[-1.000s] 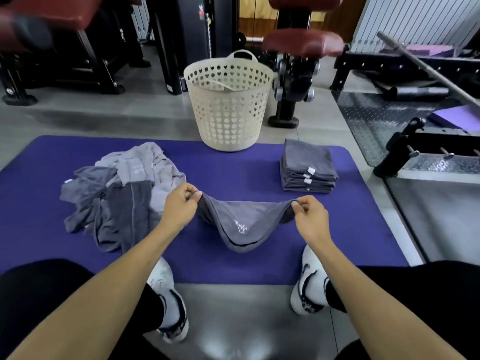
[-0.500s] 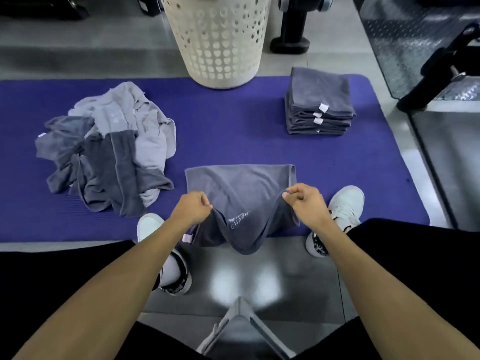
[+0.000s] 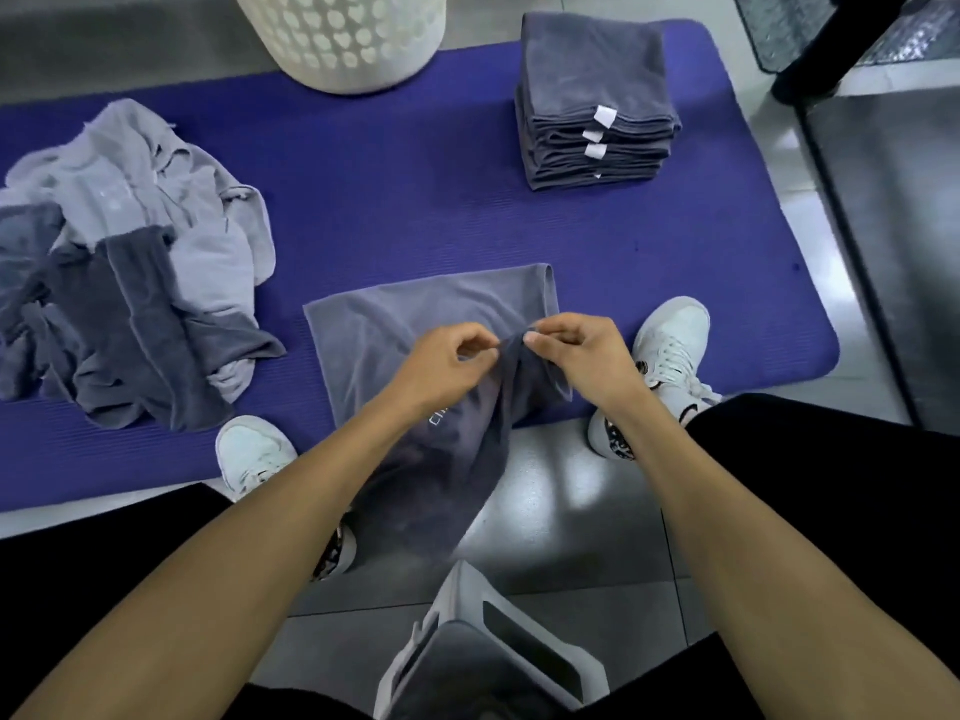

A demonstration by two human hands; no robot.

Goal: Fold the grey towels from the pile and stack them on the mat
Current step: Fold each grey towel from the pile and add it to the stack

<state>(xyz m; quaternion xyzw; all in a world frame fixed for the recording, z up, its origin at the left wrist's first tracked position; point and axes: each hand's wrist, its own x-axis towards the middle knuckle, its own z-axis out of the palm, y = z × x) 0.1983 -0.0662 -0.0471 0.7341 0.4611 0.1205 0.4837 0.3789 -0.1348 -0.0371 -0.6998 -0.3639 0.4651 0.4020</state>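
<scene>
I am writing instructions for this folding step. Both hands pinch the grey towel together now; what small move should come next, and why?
Probably carry the pinched corners forward and lay them on the towel's far edge. The left hand and right hand hold them together, and the near half hangs off the mat.

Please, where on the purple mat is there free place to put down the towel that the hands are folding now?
Bare mat lies between the unfolded pile, the white basket and the folded stack. Another bare strip runs right of the stack, toward the right shoe. The near edge is crowded: the towel pinched by the left hand and the right hand covers it.
</scene>
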